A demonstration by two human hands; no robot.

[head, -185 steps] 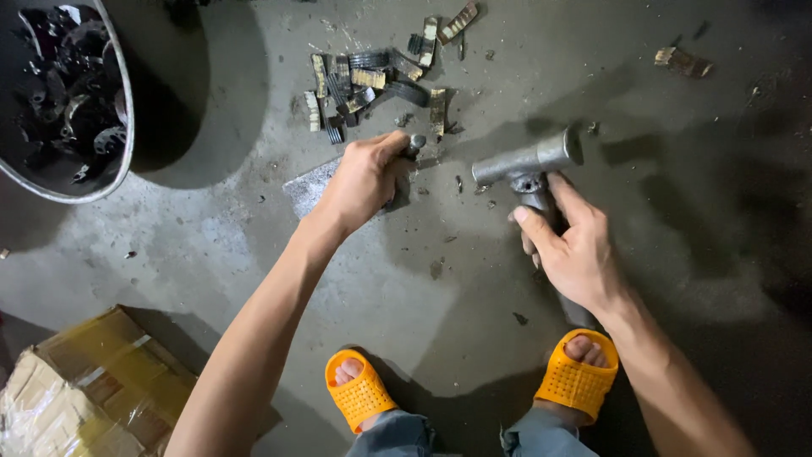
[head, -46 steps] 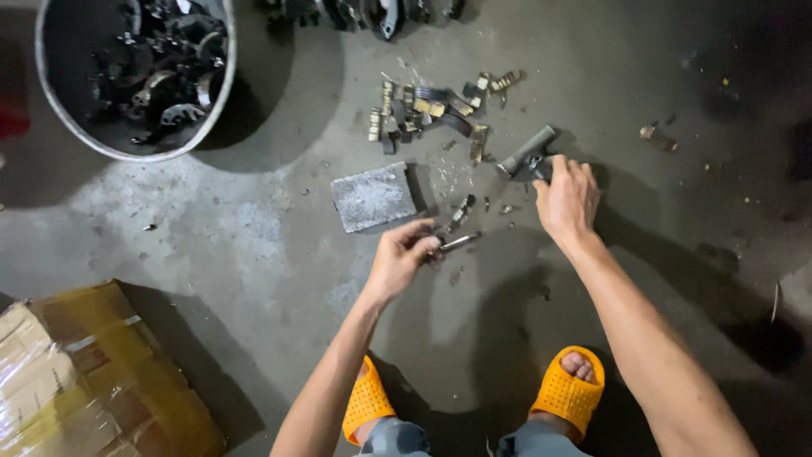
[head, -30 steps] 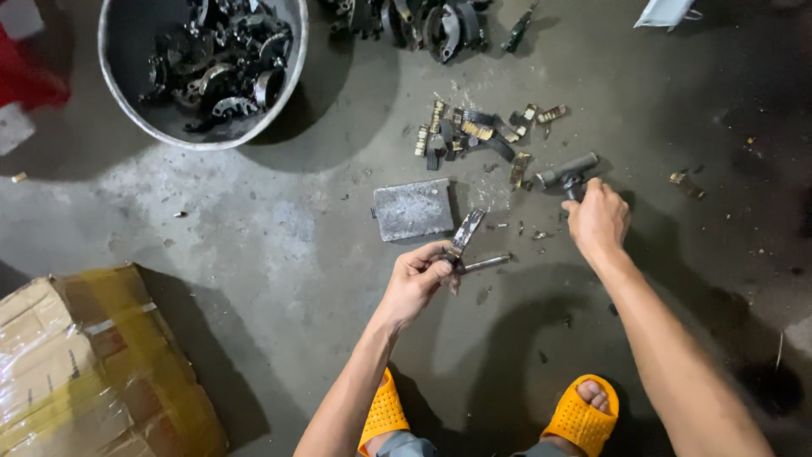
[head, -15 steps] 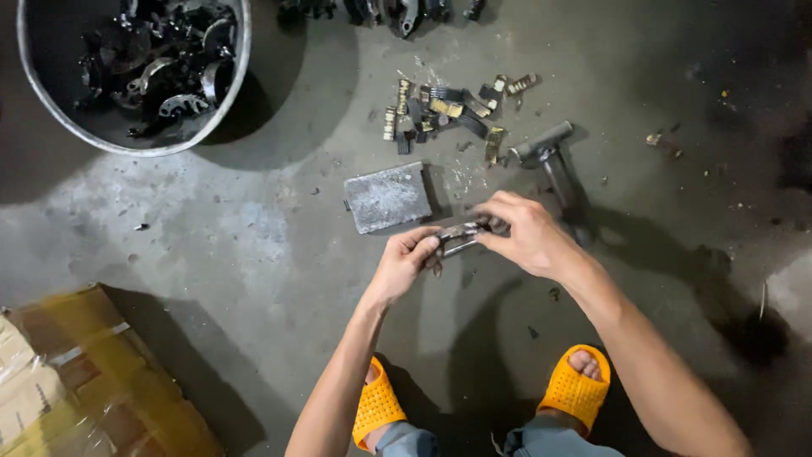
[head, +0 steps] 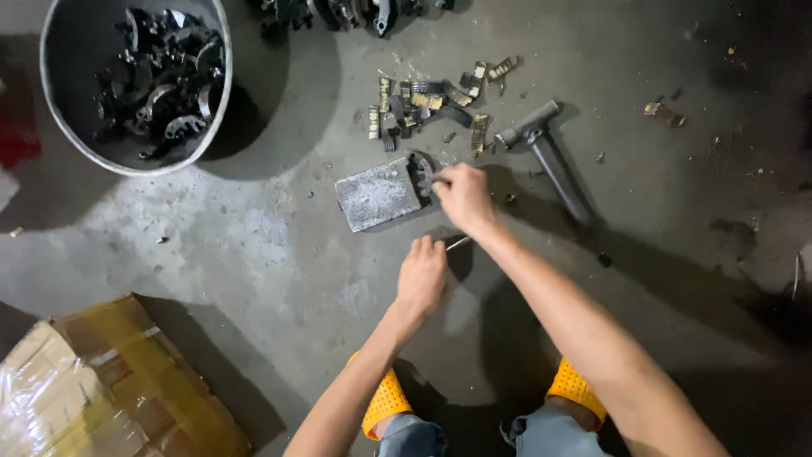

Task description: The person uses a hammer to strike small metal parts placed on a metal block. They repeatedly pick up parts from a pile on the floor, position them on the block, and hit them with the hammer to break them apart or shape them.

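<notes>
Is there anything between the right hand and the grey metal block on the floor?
Nothing separate. The right hand holds a small dark curved part at the right edge of the metal block; only that part lies between them.

I see dim, uneven light: a pale patch mid-floor, dark corners, soft shadows falling right, slight motion blur.

A: What does the person wear?
B: Bare forearms, sleeveless as seen; left hand (head: 422, 275) and right hand (head: 463, 195) ungloved.
A: Below?
B: Orange perforated slippers (head: 385, 402) at six o'clock, grey-blue trousers (head: 541, 436).
</notes>
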